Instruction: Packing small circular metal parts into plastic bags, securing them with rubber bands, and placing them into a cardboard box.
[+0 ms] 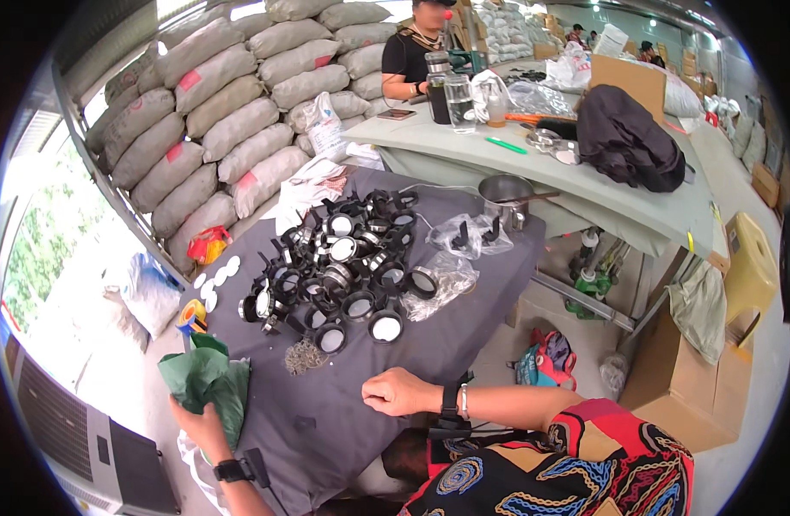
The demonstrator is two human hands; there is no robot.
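My left hand [199, 427] grips the side of a crumpled green plastic bag [233, 397] at the table's left edge. The bag's inside is hidden. Over the near part of the dark grey tablecloth [296, 447], my right hand [400, 392] is closed with its fingers curled under; whatever it may hold is hidden. Beyond both hands lies a heap of black round ring-shaped parts [359, 307] with stubby handles, some with white or silvery discs inside. A small tangle of thin metal pieces [306, 357] sits just in front of the heap.
White discs [232, 265] and a yellow tape roll [191, 315] lie along the left edge. Clear plastic bags [443, 284] and a metal pot [506, 199] stand to the right. A person [412, 56] is behind the far table [532, 181]. Stacked sacks [242, 116] line the wall.
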